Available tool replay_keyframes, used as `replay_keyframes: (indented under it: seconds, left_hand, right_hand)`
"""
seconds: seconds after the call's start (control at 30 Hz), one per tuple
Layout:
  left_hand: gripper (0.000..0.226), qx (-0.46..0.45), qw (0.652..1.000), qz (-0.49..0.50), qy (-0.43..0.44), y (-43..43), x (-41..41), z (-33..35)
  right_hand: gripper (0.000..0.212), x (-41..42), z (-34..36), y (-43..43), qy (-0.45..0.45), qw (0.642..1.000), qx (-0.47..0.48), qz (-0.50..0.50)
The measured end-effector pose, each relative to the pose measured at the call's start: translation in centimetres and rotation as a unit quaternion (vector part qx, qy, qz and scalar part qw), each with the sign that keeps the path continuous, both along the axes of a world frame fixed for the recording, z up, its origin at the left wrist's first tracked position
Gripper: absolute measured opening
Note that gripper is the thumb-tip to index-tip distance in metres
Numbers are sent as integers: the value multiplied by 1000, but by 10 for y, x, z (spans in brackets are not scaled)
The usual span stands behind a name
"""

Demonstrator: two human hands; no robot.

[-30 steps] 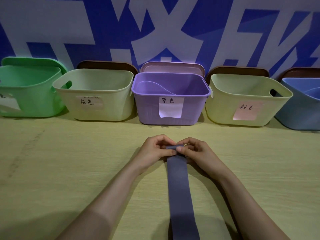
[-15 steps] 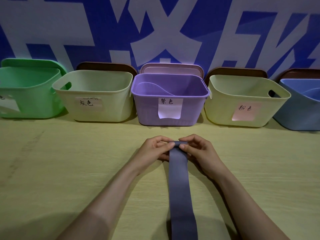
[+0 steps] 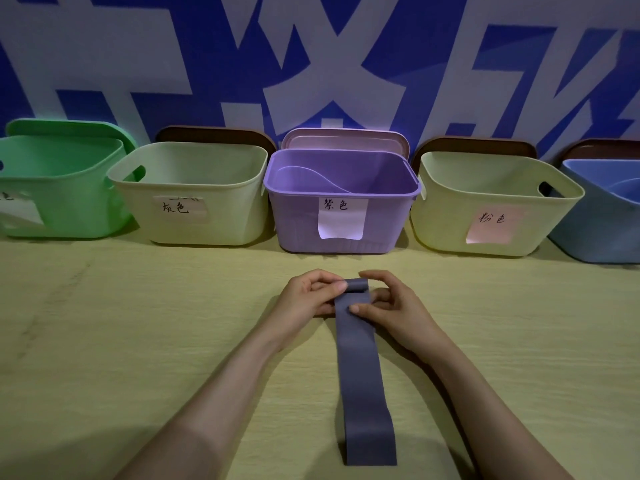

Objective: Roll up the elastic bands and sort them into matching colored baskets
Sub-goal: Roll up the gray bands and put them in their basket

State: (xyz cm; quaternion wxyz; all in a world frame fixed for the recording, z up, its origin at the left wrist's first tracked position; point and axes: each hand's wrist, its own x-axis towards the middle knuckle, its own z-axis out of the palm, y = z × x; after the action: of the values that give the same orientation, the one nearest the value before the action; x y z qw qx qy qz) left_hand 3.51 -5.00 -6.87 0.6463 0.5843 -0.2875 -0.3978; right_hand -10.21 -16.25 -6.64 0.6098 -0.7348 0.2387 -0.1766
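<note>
Now the far end of our purple band shows a small roll that was flatter before. Our left grip pinches the roll's side. Our right grip curls behind it, thumb pressing the flat strip. The band lies mid-frame on the surface, running down from just below the purple basket.

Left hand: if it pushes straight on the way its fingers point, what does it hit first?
The rolled end of the band, which the left hand is pinching. Just past that roll sit the fingers of the right hand, though depth is unclear from this one view.
</note>
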Motion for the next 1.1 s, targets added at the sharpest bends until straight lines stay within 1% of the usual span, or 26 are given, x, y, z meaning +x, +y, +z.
replay_keyframes:
  seconds: [0.1, 0.2, 0.53, 0.67, 0.77, 0.87, 1.03, 1.1]
  left_hand:
    - [9, 6, 1000, 7, -19, 0, 0, -1]
    - [15, 6, 999, 5, -47, -1, -1, -3]
    - [25, -26, 998, -8, -48, 3, -4, 0]
    - [32, -15, 999, -21, -43, 2, -4, 0]
    - [22, 1, 998, -55, -22, 3, -4, 1]
    - [23, 8, 998, -68, -11, 4, -3, 2]
    - [27, 15, 997, -70, -25, 4, 0, 1]
    - [24, 19, 997, -69, -25, 4, -1, 1]
  right_hand:
    - [37, 2, 2, -1, -4, 1000, 26, 3]
    - [33, 1, 4, -3, -19, 998, 55, 6]
    - [20, 1, 3, -3, -18, 997, 77, 15]
    - [14, 2, 2, -4, -42, 995, 88, 2]
    - [16, 2, 0, -5, -69, 990, 125, -7]
    - [18, 1, 2, -4, -82, 990, 113, 0]
    - [17, -1, 3, -2, -95, 993, 76, -2]
    - [20, -2, 3, -1, -100, 992, 81, 1]
